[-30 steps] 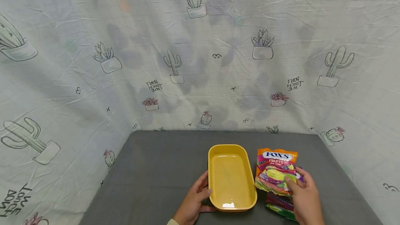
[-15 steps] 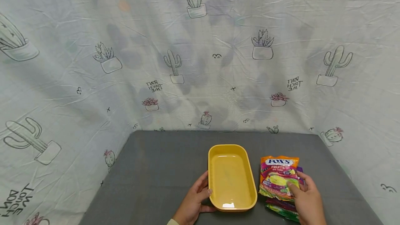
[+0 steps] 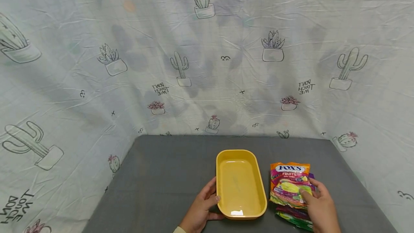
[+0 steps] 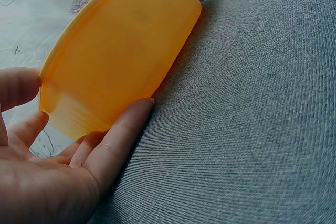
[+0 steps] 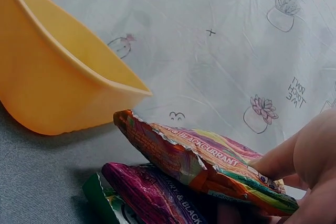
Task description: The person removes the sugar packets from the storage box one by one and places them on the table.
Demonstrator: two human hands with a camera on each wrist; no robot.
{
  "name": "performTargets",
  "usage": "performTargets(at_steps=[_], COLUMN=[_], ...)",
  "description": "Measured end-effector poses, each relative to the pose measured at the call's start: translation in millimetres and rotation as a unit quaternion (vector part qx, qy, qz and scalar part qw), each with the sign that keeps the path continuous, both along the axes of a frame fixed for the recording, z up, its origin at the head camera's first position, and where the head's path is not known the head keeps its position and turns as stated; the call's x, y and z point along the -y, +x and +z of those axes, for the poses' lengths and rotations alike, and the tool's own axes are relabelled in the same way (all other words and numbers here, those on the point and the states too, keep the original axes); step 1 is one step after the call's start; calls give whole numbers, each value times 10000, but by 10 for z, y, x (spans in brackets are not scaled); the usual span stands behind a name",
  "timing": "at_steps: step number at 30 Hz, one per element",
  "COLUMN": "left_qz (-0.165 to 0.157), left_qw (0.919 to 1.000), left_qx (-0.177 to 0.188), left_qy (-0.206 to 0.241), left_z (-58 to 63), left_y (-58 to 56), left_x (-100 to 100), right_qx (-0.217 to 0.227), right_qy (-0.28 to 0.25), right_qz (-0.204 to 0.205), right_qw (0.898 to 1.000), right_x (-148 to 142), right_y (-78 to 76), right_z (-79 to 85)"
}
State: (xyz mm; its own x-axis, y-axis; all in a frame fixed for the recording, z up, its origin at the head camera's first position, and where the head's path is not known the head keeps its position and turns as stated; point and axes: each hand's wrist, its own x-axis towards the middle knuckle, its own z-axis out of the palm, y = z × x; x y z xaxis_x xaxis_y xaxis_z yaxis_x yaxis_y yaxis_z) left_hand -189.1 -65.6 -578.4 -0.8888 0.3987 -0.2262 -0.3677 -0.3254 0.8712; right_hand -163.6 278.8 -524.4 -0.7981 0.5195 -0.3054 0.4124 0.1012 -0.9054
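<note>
My left hand [image 3: 203, 206] holds the near left side of a yellow rectangular plastic container [image 3: 239, 186], thumb at the rim and fingers along the outer wall. Nothing lies inside the container. To its right, my right hand [image 3: 320, 204] pinches an orange and pink bag of Fox's fruit candy [image 3: 289, 184], thumb on top and fingers beneath. In the right wrist view that bag sits tilted above a purple bag [image 5: 152, 190], which overlaps a green bag [image 5: 100, 198]. The upper bag and my hand hide much of the lower ones.
A dark grey cloth-covered table [image 3: 168, 175] spreads out under everything. Behind it and on both sides hangs a pale curtain [image 3: 226, 71] printed with cacti. A narrow strip of table separates the container from the bags.
My right hand has drawn the top candy bag slightly right and toward me, away from the container's edge and over the lower bags. My left hand and the container have stayed put.
</note>
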Motion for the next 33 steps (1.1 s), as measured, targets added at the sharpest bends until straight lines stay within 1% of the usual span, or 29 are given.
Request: performTargets(at_steps=[6, 10, 16, 23, 28, 33], left_qz=[2, -2, 0, -4, -23, -16], left_qw=[10000, 10000, 10000, 10000, 10000, 10000], left_qx=[-14, -44, -62, -68, -81, -83], left_qy=[-10, -19, -24, -44, -23, -15], left_z=[9, 22, 18, 8, 7, -1], left_y=[-2, -2, 6, 5, 11, 15], left_x=[-1, -5, -6, -6, -6, -9], right_qx=[-68, -11, 176, 198, 409, 573], right_qy=[-79, -62, 156, 493, 576, 480], right_qz=[11, 77, 98, 132, 40, -114], right_qw=[9999, 10000, 9997, 9985, 9975, 9971], right_x=[-9, -24, -46, -87, -113, -128], right_y=[4, 4, 6, 20, 25, 23], right_z=[4, -2, -18, -54, -64, -84])
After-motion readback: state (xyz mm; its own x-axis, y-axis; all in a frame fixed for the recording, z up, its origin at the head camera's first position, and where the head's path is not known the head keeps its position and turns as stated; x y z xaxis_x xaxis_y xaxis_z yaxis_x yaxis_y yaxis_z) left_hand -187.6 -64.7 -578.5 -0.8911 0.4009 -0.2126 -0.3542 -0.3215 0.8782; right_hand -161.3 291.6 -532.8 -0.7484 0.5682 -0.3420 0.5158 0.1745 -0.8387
